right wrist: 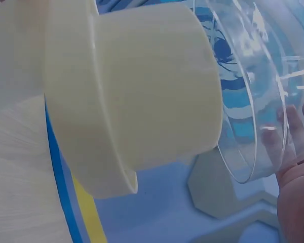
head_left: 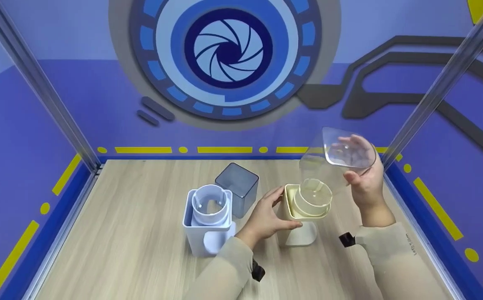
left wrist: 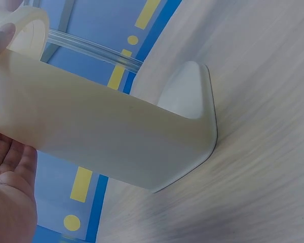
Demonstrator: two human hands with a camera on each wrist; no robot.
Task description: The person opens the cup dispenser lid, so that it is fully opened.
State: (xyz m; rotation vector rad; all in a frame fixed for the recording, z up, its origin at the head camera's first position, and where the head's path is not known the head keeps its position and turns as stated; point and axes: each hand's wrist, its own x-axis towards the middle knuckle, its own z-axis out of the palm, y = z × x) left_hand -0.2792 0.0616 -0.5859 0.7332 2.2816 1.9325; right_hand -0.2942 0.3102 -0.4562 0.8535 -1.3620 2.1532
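Note:
A pale yellow square dispenser base (head_left: 308, 218) stands upright on the table, with a round collar on top and a flat foot at the front. My left hand (head_left: 266, 214) grips its upper sides, thumb at the front; the left wrist view shows the base's long smooth side (left wrist: 91, 121). Above the collar, my right hand (head_left: 368, 183) holds a clear, tilted container (head_left: 345, 150), fingers behind it and thumb near its rim. In the right wrist view the round mouth of the clear container (right wrist: 243, 121) is right beside the collar (right wrist: 162, 91); whether they touch, I cannot tell.
Left of my left hand stands a pale blue dispenser base (head_left: 195, 241) of the same form. A translucent grey square container (head_left: 237, 181) is just behind it. Blue printed walls and metal posts (head_left: 437, 87) enclose the wooden table (head_left: 133, 233).

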